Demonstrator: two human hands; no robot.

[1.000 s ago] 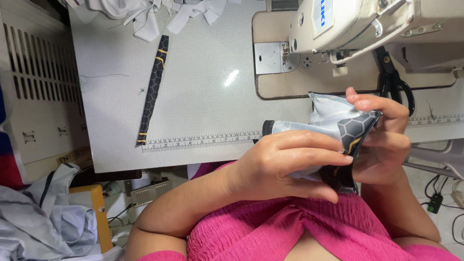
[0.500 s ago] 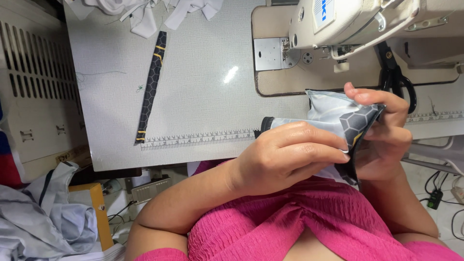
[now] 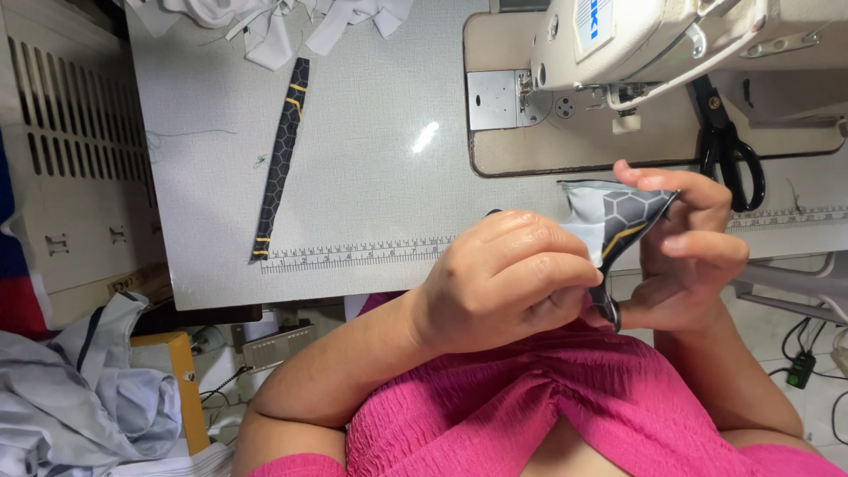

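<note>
Both my hands hold a small folded fabric piece (image 3: 618, 216), grey and black with a hexagon print and a yellow line. My left hand (image 3: 508, 278) wraps over its near side, fingers curled around it. My right hand (image 3: 685, 247) pinches its far corner between thumb and fingers. The piece hangs just past the near edge of the sewing table (image 3: 371, 177), above my pink top. Most of the fabric is hidden under my left hand.
A long black hexagon-print strip (image 3: 281, 159) lies on the table to the left. A white sewing machine (image 3: 654, 44) stands at the back right, black scissors (image 3: 729, 150) beside it. White fabric scraps (image 3: 283, 22) lie at the far edge. Grey cloth (image 3: 79, 397) is piled lower left.
Both hands have shifted the fabric piece slightly; less of it shows and its corner now points up to the right between my right fingers.
</note>
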